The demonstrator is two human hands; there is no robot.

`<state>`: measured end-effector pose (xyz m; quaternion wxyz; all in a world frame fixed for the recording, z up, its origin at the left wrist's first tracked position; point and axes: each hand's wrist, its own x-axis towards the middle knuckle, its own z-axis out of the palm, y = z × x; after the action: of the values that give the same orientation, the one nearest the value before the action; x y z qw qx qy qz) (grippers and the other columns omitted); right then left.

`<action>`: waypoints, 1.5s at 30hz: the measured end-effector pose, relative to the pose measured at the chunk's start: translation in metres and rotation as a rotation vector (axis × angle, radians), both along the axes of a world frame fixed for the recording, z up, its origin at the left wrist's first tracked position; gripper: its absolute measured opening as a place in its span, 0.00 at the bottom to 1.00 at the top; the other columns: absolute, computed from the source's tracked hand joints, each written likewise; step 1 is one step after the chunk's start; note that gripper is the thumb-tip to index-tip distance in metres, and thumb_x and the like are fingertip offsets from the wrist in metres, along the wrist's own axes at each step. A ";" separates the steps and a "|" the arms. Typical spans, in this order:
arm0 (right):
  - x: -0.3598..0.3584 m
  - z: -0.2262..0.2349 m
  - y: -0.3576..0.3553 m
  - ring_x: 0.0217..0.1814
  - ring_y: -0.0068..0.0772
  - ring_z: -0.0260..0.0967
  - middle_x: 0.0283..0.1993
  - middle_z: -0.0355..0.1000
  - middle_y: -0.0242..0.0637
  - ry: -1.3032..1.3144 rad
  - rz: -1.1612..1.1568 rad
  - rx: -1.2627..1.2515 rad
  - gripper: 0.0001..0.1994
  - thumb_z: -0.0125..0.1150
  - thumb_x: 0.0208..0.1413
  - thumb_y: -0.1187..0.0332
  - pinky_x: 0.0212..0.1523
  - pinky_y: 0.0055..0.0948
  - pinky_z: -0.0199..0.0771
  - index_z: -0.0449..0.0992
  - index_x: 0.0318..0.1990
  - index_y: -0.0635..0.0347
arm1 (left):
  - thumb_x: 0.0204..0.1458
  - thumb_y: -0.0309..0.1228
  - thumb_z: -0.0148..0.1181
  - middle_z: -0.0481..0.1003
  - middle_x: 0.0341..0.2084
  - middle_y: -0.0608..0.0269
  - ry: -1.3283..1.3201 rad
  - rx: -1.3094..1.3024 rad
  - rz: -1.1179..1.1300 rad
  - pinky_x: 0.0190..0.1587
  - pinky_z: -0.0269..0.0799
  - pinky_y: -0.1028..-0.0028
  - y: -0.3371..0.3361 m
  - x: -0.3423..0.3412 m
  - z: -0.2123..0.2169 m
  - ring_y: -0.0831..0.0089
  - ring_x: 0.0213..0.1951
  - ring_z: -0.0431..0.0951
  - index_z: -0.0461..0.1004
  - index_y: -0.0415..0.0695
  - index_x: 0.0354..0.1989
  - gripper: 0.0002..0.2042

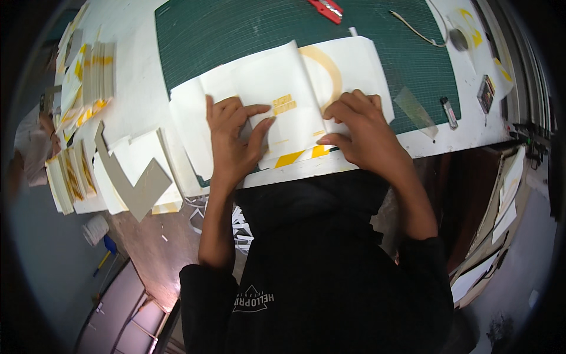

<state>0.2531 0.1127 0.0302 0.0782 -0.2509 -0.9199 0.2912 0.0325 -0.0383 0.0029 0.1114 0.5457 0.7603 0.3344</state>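
Note:
A white printed paper sheet [253, 76] with yellow blocks and stripes lies folded over at the table's near edge. Its right part [354, 65] shows a pale yellow curved band beneath the raised edge of the fold. My left hand [233, 133] rests on the middle of the sheet, thumb and forefinger apart, holding nothing. My right hand [368, 127] is curled at the fold's right edge, thumb and bent fingers gripping the paper there. The fingertips' undersides are hidden.
Under the paper lies a green cutting mat [218, 35]. A red cutter [327, 9] lies at the back. To the right are a clear plastic strip [415, 112], a lighter-shaped item [449, 112] and a tape roll [458, 39]. Grey angled board [138, 189] and paper stacks [97, 74] stand left.

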 end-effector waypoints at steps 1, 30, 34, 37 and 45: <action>0.000 0.000 -0.001 0.48 0.36 0.69 0.41 0.73 0.33 0.001 0.002 -0.001 0.19 0.81 0.47 0.64 0.55 0.37 0.60 0.79 0.44 0.57 | 0.50 0.27 0.75 0.73 0.32 0.61 -0.002 0.002 -0.014 0.79 0.38 0.42 0.000 -0.002 0.000 0.61 0.49 0.73 0.86 0.45 0.44 0.12; -0.006 -0.011 -0.014 0.51 0.38 0.69 0.44 0.75 0.38 0.049 -0.191 -0.041 0.19 0.80 0.49 0.66 0.58 0.48 0.52 0.79 0.47 0.56 | 0.41 0.39 0.84 0.70 0.51 0.50 0.026 -0.144 -0.144 0.80 0.30 0.39 -0.005 -0.010 0.007 0.48 0.65 0.66 0.75 0.48 0.58 0.34; -0.027 -0.011 -0.001 0.50 0.37 0.68 0.44 0.76 0.38 0.058 -0.274 -0.007 0.18 0.80 0.50 0.64 0.57 0.49 0.50 0.80 0.46 0.56 | 0.44 0.36 0.83 0.69 0.52 0.48 0.030 -0.200 -0.146 0.81 0.31 0.41 -0.003 -0.008 0.014 0.47 0.64 0.65 0.73 0.48 0.59 0.33; -0.048 -0.017 0.017 0.51 0.37 0.68 0.44 0.77 0.38 0.082 -0.305 0.010 0.19 0.81 0.49 0.61 0.57 0.48 0.50 0.80 0.45 0.57 | 0.43 0.36 0.83 0.68 0.51 0.48 0.027 -0.212 -0.139 0.81 0.31 0.41 -0.004 -0.008 0.016 0.46 0.64 0.65 0.73 0.48 0.59 0.34; -0.088 -0.029 0.058 0.44 0.35 0.71 0.36 0.77 0.34 0.147 -0.401 0.107 0.18 0.84 0.46 0.60 0.55 0.46 0.51 0.81 0.37 0.57 | 0.43 0.37 0.82 0.66 0.51 0.50 -0.023 -0.219 -0.139 0.78 0.34 0.35 0.000 -0.007 0.021 0.49 0.63 0.63 0.72 0.42 0.61 0.36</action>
<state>0.1646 0.1707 0.0016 0.2148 -0.4021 -0.8576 0.2380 0.0256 -0.0384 0.0237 0.2017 0.5779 0.7512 0.2471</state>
